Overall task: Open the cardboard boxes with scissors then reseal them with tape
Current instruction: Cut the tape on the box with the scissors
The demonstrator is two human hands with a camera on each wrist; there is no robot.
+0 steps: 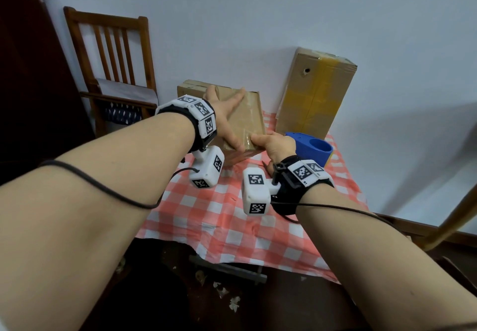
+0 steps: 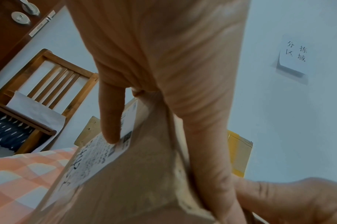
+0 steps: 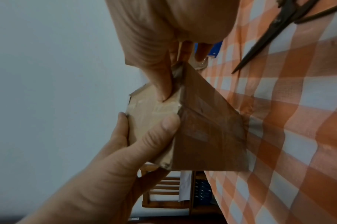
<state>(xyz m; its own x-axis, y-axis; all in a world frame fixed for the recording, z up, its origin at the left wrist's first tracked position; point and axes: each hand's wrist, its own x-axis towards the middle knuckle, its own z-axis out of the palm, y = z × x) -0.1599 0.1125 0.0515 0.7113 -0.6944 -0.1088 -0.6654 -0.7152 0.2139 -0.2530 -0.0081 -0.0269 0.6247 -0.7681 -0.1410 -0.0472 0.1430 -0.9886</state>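
A small brown cardboard box (image 1: 247,121) with clear tape on top stands on the checked tablecloth (image 1: 232,214). My left hand (image 1: 224,113) lies spread on its top with straight fingers. One finger (image 2: 110,121) reaches down onto the white label on its side. My right hand (image 1: 276,144) pinches the near right corner, with the thumb (image 3: 160,78) on top and the fingers behind the side face. Dark scissors (image 3: 263,40) lie on the cloth beside my right wrist. A blue tape dispenser (image 1: 309,147) sits right of the box.
A taller cardboard box (image 1: 317,93) with yellow tape stands against the wall at the back right. A wooden chair (image 1: 113,54) stands left of the table, next to a dark door. Paper scraps lie on the floor under the table's front edge.
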